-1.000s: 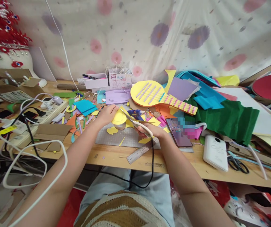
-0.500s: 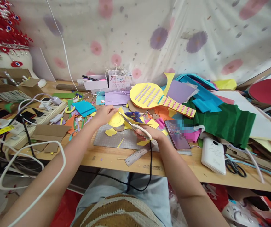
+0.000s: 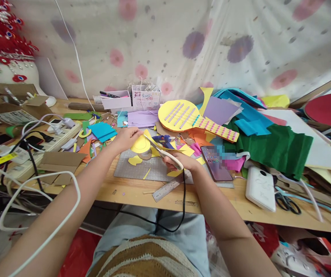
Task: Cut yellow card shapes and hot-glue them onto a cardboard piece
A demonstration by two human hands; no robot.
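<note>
My left hand [image 3: 128, 139] pinches the upper edge of a piece of yellow paper [image 3: 140, 147], which has a curved line on it. In my right hand [image 3: 174, 159] is a pair of scissors [image 3: 165, 154] with pale handles, its blades reaching to the yellow paper's right side. Beneath both hands lies a grey cutting mat [image 3: 122, 167] with yellow scraps [image 3: 135, 160] on it. A blue glue gun [image 3: 162, 140] rests just behind the scissors. The metal ruler [image 3: 165, 190] lies slantwise at the mat's front edge, below my right hand.
A yellow paper guitar [image 3: 179, 115] lies behind the mat. To the right are a phone [image 3: 216, 165], a white power bank [image 3: 260, 188], black-handled scissors [image 3: 288, 204] and green crepe paper [image 3: 272, 150]. Power strips [image 3: 38, 150] and looping cables crowd the left. A black cord hangs over the front edge.
The yellow paper has shifted slightly to the left and its right part looks different against the blades. Both hands keep nearly the same place and hold.
</note>
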